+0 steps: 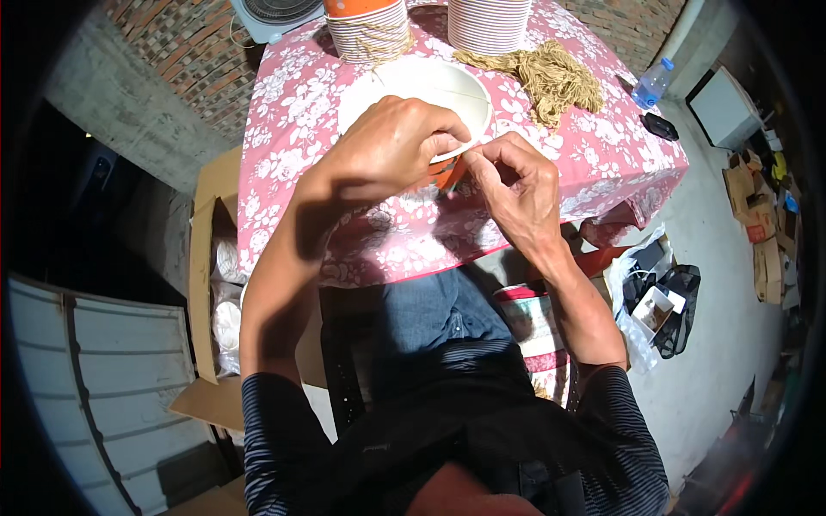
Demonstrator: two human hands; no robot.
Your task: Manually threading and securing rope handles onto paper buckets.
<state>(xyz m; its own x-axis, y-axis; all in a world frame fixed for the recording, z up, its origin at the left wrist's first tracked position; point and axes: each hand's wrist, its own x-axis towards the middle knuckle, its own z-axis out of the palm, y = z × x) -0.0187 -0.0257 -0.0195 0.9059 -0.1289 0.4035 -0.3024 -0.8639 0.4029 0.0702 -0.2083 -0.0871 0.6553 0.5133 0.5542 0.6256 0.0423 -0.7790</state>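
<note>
A round paper bucket [469, 95], white inside and orange outside, is tilted at the near edge of the table with its mouth facing up. My left hand [387, 142] reaches over it, its fingers closed on the near rim. Just right of that rim, my right hand [523, 185] has thumb and forefinger pinched together. Whatever sits between those fingertips is too small to make out. Beyond the bucket stand two stacks of nested paper buckets, a left stack [370, 33] with an orange one on top and a right stack [488, 24]. Loose tan cord lies around the left stack's base.
A heap of tan cord [559, 82] lies on the flowered pink tablecloth [292, 112]. Farther right are a water bottle [652, 83] and a black object [659, 126]. A fan [275, 10] stands behind. An open carton [206, 284] is at left, bags [680, 301] at right.
</note>
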